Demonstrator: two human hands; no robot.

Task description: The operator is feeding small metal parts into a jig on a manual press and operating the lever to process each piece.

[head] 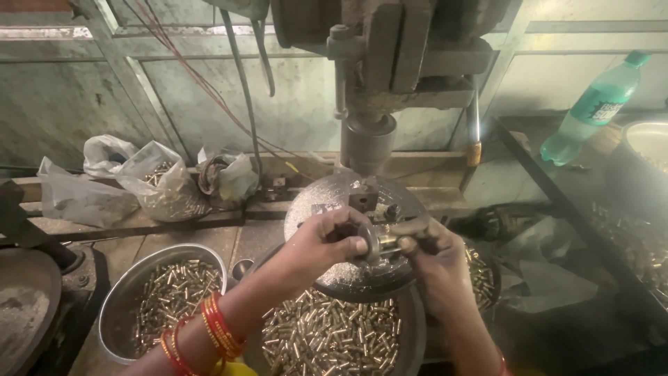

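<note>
My left hand [327, 240] and my right hand [431, 254] meet over the round metal table [348, 278] of a drill press [369, 83]. Between their fingertips is a small fixture: a grey ring with a short brass piece [381, 244] sticking out of it. My left fingers pinch the ring side, and my right fingers hold the brass end. Red bangles sit on my left wrist. Below my hands stands a wide steel bowl [410, 341] heaped with small brass pieces.
A second steel bowl [118, 306] of brass pieces is at the lower left. Plastic bags [149, 181] lie on the ledge behind. A green plastic bottle [591, 108] leans at the right, near another metal basin [647, 150]. More brass pieces are scattered at the right.
</note>
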